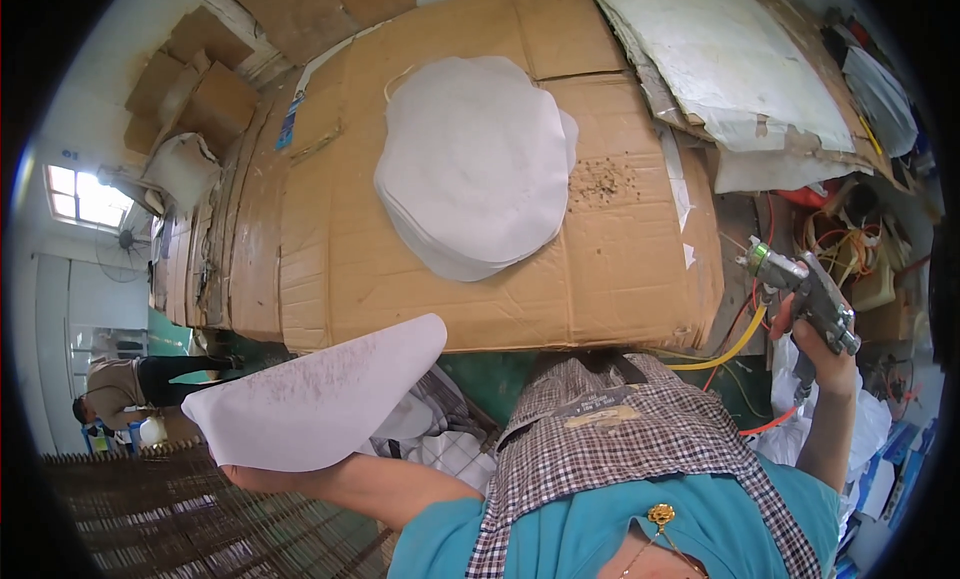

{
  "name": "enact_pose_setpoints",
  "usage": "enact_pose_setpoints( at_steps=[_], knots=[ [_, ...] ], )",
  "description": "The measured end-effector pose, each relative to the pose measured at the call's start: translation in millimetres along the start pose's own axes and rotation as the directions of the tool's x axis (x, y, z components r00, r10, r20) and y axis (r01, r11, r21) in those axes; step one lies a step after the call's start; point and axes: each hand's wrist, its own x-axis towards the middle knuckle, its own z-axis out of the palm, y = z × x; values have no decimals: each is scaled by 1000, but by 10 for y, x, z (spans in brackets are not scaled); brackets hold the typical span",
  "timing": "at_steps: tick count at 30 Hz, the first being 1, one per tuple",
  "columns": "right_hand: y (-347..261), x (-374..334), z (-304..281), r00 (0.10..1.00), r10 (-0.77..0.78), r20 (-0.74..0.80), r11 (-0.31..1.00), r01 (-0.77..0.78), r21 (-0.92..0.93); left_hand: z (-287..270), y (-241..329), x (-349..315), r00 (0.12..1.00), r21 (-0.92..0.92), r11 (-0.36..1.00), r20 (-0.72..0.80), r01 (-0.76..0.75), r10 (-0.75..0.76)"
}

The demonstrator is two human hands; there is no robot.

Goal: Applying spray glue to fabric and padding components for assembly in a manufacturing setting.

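My left hand (250,478) holds up a pale, rounded flexible sheet (310,409) at the left, apart from the table. Brownish speckles cover its upper part, and the sheet hides most of my fingers. Out to the right, my right hand (822,354) is closed round the grip of a metal spray gun (785,271). Its nozzle points up and left, away from the sheet. On the cardboard-covered table (630,279) in front of me lies a stack of similar pale sheets (475,164), edges slightly out of line.
Dark specks (605,182) dot the cardboard right of the stack. A yellow hose (735,351) and an orange hose (770,422) hang near my right arm. White-covered boards (730,64) stand at the far right. At the left, another person (115,394) bends over beyond a slatted rack (200,519).
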Motion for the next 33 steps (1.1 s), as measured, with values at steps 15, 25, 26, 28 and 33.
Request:
enact_pose_setpoints(
  at_steps=[15, 25, 26, 28, 33],
  knots=[
    [-1, 518, 504, 975, -44, 219, 993, 19, 116, 44, -20, -62, 952, 295, 906, 132, -305, 278],
    [15, 676, 378, 999, -34, -42, 999, 36, 37, 87, 15, -83, 987, 276, 951, -30, -143, 158],
    [37, 632, 323, 998, -41, -38, 999, 41, 16, 90, 11, -78, 988, 277, 950, -21, -141, 153],
    [79, 524, 210, 999, -8, -50, 1000, 7, -20, 82, -20, -68, 983, 344, 923, 14, -175, 181],
    [24, 326, 106, 998, 0, 65, 1000, 2, -30, 99, -11, -10, 997, 122, 991, 58, -53, 46]
  ],
)
